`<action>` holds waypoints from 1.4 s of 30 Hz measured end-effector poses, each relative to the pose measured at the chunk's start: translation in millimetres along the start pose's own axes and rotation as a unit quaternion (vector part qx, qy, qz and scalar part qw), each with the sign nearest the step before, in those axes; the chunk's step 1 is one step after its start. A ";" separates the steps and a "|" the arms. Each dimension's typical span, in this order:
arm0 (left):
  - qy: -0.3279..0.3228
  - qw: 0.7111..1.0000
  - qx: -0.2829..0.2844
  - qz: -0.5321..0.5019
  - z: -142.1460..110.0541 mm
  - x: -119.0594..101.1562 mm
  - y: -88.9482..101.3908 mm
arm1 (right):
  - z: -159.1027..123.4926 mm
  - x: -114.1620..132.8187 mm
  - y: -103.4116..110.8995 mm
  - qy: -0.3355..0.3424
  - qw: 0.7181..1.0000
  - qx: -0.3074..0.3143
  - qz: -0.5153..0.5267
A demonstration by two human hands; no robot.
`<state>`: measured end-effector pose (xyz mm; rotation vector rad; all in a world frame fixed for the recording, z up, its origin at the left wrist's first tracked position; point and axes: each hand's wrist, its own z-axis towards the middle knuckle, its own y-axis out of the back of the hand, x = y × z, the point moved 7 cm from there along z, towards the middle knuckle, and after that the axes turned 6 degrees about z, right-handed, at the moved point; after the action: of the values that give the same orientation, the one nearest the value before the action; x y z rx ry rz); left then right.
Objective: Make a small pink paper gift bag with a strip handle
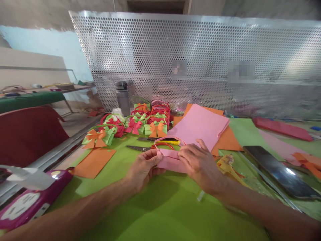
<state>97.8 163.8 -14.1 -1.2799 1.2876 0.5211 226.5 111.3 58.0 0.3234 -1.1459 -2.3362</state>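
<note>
Left hand (143, 166) and right hand (199, 163) both pinching folded pink paper piece (168, 160), pressed flat on desk (155, 207) for steadiness; scissors (140, 147) just beyond left hand.

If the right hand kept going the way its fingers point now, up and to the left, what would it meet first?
Past the pink paper piece it holds, the right hand would probably meet the yellow cutter first; depth is hard to judge.

No text, label, brand or number can be read anywhere; two patches on the perforated metal screen (200, 63) are blurred.
</note>
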 end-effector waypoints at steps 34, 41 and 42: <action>-0.006 0.999 0.034 0.026 -11.7 8.0 -11.4 | -5.7 26.8 1.1 0.062 0.988 0.023 -0.136; 0.001 0.999 0.035 0.016 -8.0 7.4 -9.0 | -6.6 33.1 -3.3 0.075 0.985 0.024 -0.151; 0.000 0.999 0.035 0.019 -8.0 6.3 -9.2 | -6.9 33.7 -4.4 0.077 0.984 0.026 -0.156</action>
<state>104.4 151.8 -14.4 -1.2001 1.3210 0.4983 199.6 90.6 50.8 0.7378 -1.1509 -2.4947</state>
